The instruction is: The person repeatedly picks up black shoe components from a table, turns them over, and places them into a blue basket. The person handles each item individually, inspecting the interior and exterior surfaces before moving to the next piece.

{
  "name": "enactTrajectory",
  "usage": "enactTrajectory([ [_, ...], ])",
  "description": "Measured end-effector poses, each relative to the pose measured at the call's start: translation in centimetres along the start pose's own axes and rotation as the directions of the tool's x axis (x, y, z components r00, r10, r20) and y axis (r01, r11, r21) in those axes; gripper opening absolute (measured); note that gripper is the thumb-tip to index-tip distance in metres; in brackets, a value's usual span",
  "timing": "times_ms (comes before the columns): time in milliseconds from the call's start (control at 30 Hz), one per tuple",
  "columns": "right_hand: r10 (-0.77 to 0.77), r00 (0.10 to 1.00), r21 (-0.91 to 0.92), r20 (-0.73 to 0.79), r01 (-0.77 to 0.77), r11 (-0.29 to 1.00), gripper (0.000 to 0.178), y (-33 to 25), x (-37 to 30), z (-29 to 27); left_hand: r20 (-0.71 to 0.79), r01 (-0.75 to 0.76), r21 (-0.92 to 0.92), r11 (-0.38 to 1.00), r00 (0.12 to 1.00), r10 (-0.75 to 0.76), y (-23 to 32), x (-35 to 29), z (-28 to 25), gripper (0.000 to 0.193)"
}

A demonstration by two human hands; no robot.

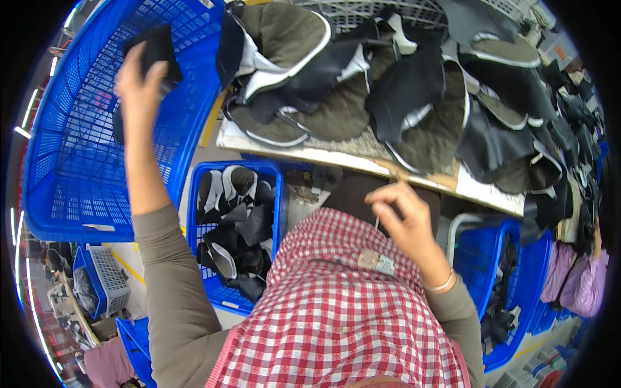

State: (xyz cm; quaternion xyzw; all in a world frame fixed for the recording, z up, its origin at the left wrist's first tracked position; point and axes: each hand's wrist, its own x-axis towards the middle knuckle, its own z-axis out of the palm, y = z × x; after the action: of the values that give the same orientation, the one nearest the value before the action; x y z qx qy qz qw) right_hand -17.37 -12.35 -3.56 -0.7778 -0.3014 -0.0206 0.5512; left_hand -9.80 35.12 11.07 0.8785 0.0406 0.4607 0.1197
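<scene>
My left hand [139, 84] reaches over a large blue plastic basket [42, 194] at the upper left. Its fingers, partly smeared by motion, are closed round a black shoe upper piece [169, 55]. In front of my checked apron, close to the worktable's edge, my right hand [406, 213] hovers with its fingers loosely bent and apart. Nothing shows in it for certain. Across the worktable [310, 154] lie heaped shoe uppers [336, 116], black outside with grey-brown lining and white edges.
A smaller blue basket [279, 213] with black and white shoe pieces stands below the table's left end. Another blue basket [543, 271] with dark pieces sits at the right. More dark pieces [576, 129] are piled at the far right. A grey crate [108, 278] stands at the left.
</scene>
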Motion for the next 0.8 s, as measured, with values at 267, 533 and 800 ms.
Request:
enactTrajectory([
  [267,0.09,0.96,-0.022,0.266,-0.087,0.996,0.01,3.2,0.1,0.0,0.859,-0.898,0.104,0.427,0.297,0.416,3.4,4.8,12.0,0.024],
  [533,-0.028,0.999,-0.054,0.021,0.029,0.998,0.023,1.0,3.0,-3.2,0.158,0.117,-0.585,0.803,0.987,-0.029,5.6,5.0,-3.1,0.03],
  [800,-0.002,0.982,-0.144,-0.19,-0.026,0.989,0.048,-3.2,4.6,-6.4,0.517,0.569,-0.814,0.117,0.801,-0.301,21.6,-23.5,7.0,0.04],
])
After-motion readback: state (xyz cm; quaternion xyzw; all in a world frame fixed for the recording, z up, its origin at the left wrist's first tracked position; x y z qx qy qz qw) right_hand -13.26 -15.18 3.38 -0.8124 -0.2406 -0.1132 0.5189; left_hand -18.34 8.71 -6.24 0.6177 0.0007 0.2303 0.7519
